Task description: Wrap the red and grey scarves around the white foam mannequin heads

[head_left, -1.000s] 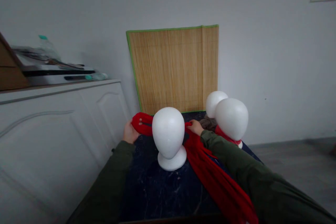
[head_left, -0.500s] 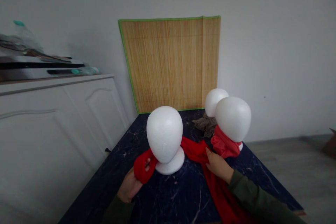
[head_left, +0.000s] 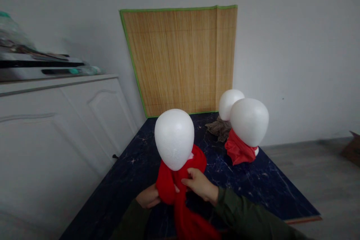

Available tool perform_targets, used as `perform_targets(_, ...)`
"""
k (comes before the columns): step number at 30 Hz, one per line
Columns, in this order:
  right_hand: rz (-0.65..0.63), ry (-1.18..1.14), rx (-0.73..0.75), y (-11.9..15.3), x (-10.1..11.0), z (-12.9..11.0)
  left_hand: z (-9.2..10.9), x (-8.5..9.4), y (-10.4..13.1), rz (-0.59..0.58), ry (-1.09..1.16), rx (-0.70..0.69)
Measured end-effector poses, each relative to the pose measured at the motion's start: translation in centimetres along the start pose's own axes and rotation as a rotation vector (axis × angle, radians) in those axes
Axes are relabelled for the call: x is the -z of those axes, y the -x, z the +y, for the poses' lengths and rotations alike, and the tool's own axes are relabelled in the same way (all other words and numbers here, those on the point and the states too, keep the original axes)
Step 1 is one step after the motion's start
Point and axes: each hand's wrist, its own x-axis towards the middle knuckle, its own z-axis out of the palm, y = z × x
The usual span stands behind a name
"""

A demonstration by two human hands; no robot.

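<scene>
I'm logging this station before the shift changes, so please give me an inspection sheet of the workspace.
Surface: dark blue, white-veined marbled table.
Job's things: long red cloth scarf around the neck of the nearest smooth white mannequin head, which stands upright.
Clutter: two more white heads at right, a shiny red cloth below the nearer one, crumpled brown cloth beside them.
Hands: left hand, partly hidden, and right hand both grip the scarf.
Cables: cannot tell; items on the cabinet are blurred.
Surroundings: white panelled cabinet left, green-edged bamboo mat behind.
</scene>
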Motion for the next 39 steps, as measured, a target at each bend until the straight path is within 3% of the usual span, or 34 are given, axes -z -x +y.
perform_targets(3, 0.003, 0.122, 0.150, -0.5, -1.9, 0.1, -0.5, -0.2, -0.4, -0.048, -0.044, -0.010)
perform_targets(8, 0.215, 0.539, 0.333, 1.9, -2.1, -0.5, -0.9, 0.0, -0.6, -0.032, -0.002, -0.043)
perform_targets(13, 0.411, 0.722, 0.414, 2.6, -3.2, 0.0, -1.0, -0.3, -0.3, -0.042, 0.053, -0.047)
perform_targets(18, 0.372, 0.905, 0.569, 1.6, -3.6, 0.5, -0.7, -1.0, 0.2, -0.055, 0.065, -0.062)
perform_targets(21, 0.386, 0.854, 0.628, 1.6, -2.0, 0.1, -0.3, -0.2, 0.3, 0.006, 0.153, -0.153)
perform_targets(23, 0.458, 0.736, 0.621, 1.5, 0.0, 0.0, 0.2, 1.2, 0.4, 0.105, 0.234, -0.204)
perform_targets(28, 0.669, 0.661, 0.403, 0.0, 6.9, 1.2, 1.6, 5.2, 0.5, 0.525, 0.470, -0.360)
perform_targets(30, 0.629, 0.749, 0.318, -1.1, 8.7, 2.1, 1.6, 5.7, 0.1, 0.606, 0.375, -0.335)
perform_targets(33, 0.499, 0.866, 0.230, -2.3, 9.4, 3.1, 0.8, 4.9, -0.7, 0.643, 0.048, -0.312)
perform_targets(37, 0.319, 0.985, 0.112, -2.9, 8.5, 3.6, -0.2, 2.6, -1.6, 0.528, -0.211, -0.362)
perform_targets(39, 0.228, 0.983, 0.137, -2.9, 8.1, 3.4, -0.3, 1.7, -1.9, 0.488, -0.257, -0.369)
